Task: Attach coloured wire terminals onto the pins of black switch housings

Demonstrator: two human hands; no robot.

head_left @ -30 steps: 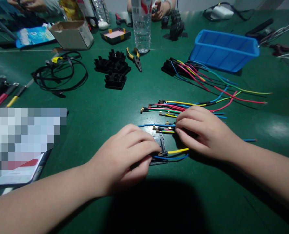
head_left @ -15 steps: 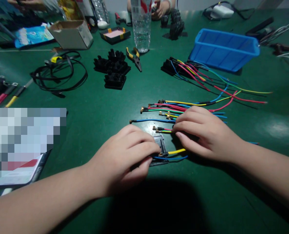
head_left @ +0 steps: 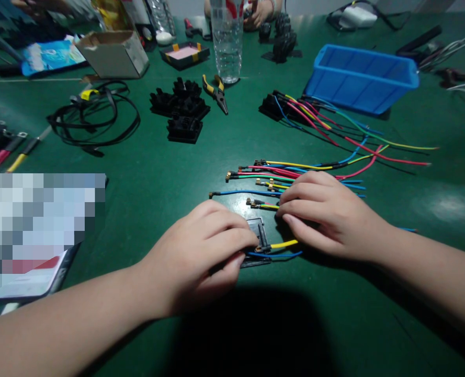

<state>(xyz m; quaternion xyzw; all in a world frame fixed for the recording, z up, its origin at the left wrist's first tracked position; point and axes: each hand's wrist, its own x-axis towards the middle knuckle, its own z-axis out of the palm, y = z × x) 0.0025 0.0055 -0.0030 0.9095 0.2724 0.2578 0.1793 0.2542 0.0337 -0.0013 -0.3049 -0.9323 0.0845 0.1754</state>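
Note:
My left hand [head_left: 201,246] is closed around a black plastic housing [head_left: 258,228] on the table, covering much of it. A yellow wire [head_left: 284,244] and a blue wire [head_left: 285,256] come out of the housing's right side. To the right, my right hand [head_left: 330,212] has its fingers bent over short wires with brass-coloured terminals [head_left: 249,201]. Its thumb and fingertips pinch a yellow-green wire [head_left: 270,207] beside a red one. Several more terminal wires [head_left: 251,192] in blue, red, green and yellow lie just beyond, partly under this hand.
Beyond the wires stand a wired black housing [head_left: 271,107] and a blue bin [head_left: 365,78]. Black housings [head_left: 183,110], pliers [head_left: 219,94], a water bottle [head_left: 227,52] and coiled black cable [head_left: 94,115] lie farther left. A phone [head_left: 59,272] is at the left; another person's hands [head_left: 261,13] are across the table.
The terminal ends of the wires at my right fingertips have shifted slightly away from me. My left hand and the housing have stayed in place.

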